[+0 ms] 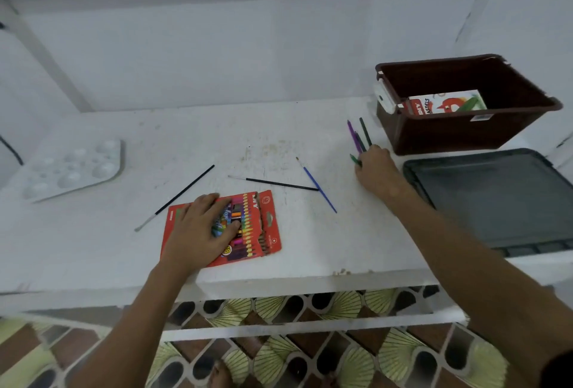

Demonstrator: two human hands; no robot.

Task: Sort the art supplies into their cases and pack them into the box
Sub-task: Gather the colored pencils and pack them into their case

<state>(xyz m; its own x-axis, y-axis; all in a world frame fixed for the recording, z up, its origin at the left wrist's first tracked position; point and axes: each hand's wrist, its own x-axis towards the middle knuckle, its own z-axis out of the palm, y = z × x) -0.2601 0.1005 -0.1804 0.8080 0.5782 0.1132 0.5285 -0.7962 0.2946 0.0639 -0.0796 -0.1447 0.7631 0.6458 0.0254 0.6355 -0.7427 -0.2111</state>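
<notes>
A red colored-pencil case [266, 226] lies open on the white table, pencils showing inside. My left hand [198, 229] rests flat on it, fingers spread. Farther right, my right hand [376, 170] grips a few loose pencils [356, 138], purple, green and dark, their tips fanning up from my fingers beside the box. The brown plastic box [465, 130] stands at the back right with a pastels pack [446, 102] inside. Three paintbrushes lie on the table: a black one [183, 194], a thin black one [279, 183] and a blue one [317, 186].
A white paint palette [74, 167] sits at the far left. The box's dark lid [493, 201] lies flat at the right, just in front of the box. The table's front edge runs below the pencil case, with patterned floor beneath.
</notes>
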